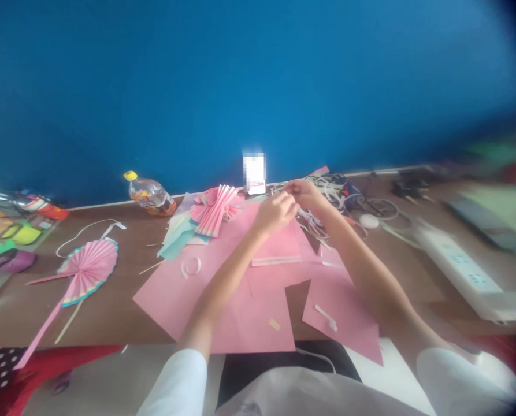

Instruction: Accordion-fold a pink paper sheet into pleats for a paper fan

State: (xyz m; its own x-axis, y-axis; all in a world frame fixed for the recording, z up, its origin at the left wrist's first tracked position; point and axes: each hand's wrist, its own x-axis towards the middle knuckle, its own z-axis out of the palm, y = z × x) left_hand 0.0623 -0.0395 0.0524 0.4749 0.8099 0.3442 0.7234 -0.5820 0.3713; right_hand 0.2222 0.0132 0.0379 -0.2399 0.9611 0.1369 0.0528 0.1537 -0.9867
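Observation:
My left hand [278, 211] and my right hand [306, 193] meet over the far part of the desk, fingertips nearly touching. Both are closed in a pinch; whatever is between the fingers is too small to make out. Below them lie overlapping sheets of pink paper [249, 320], with a smaller pink sheet [277, 245] on top, pale strips along its near edge. Left of my hands rests a pleated pink paper fan [216, 211] on pale and teal paper [177, 238]. Just beyond them is a tangle of white cords and strips [333, 190].
A phone [255, 173] leans against the blue wall. At left are a yellow-capped bottle [149, 196], an opened paper fan [92, 267] and a purple tape roll [13, 260]. A power strip [468, 271] lies at right. White curls of strip [191, 266] lie on the paper.

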